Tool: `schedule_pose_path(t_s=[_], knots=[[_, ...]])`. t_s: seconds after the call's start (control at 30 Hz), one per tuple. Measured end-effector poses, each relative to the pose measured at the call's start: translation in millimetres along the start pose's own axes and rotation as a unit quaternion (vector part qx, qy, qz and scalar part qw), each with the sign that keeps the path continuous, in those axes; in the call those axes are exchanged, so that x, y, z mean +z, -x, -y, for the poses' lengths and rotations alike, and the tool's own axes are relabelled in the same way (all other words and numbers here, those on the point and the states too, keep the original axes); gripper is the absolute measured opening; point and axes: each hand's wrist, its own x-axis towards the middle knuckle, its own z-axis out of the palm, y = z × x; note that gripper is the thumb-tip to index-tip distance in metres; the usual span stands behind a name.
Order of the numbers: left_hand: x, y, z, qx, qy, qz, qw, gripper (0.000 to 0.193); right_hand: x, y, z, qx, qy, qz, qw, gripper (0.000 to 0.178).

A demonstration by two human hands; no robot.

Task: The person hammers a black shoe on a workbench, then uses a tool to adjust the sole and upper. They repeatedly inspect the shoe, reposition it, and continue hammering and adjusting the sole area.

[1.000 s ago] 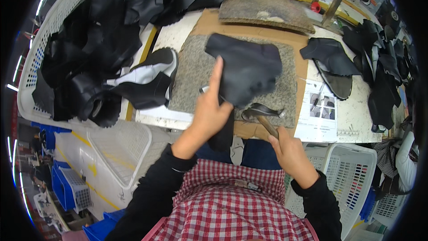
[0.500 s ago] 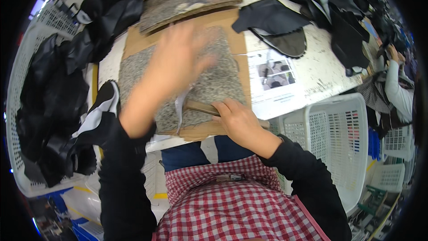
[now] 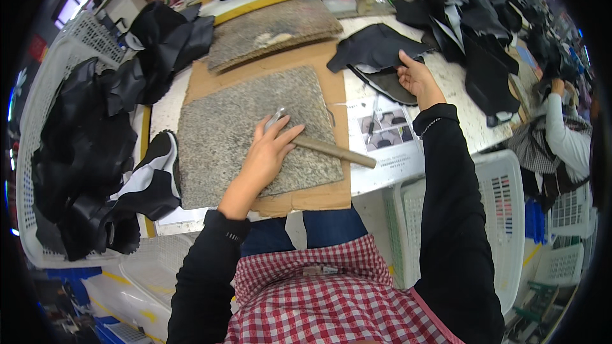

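Observation:
My left hand (image 3: 269,153) lies over the head of a hammer (image 3: 338,152) on a speckled grey slab. Its fingers are spread, with a bit of the metal head showing between them. The wooden handle points right, past the slab's edge. Farther right, my right hand (image 3: 417,79) pinches the near right edge of a black shoe upper (image 3: 376,48) between thumb and curled fingers. That upper lies folded on the white table, with a dark grey lining panel (image 3: 390,84) showing under its edge.
The grey slab (image 3: 217,134) rests on cardboard (image 3: 306,202), with a thicker board (image 3: 274,28) behind. A basket (image 3: 25,197) of black uppers stands left; more uppers (image 3: 475,51) are piled right. A printed sheet (image 3: 398,159) with a pen lies nearby. Another basket (image 3: 503,204) stands near right.
My right hand has let go of the hammer handle and moved up and right to the black upper. My left hand has come down onto the hammer head. The hammer now lies farther up the slab.

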Motion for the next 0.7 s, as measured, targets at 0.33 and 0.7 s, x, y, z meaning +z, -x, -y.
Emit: schedule_pose_path(t_s=[0.33, 0.7], knots=[[-84.0, -25.3, -42.1, 0.015, 0.279, -0.324, 0.904, 0.054, 115.8, 193.4, 17.1, -0.671, 0.373, -0.005, 0.642, 0.054], [-96.4, 133.8, -33.5, -0.21, 0.548, -0.114, 0.802, 0.046, 122.1, 292.8, -196.2, -0.563, 0.483, 0.244, 0.625, 0.041]])
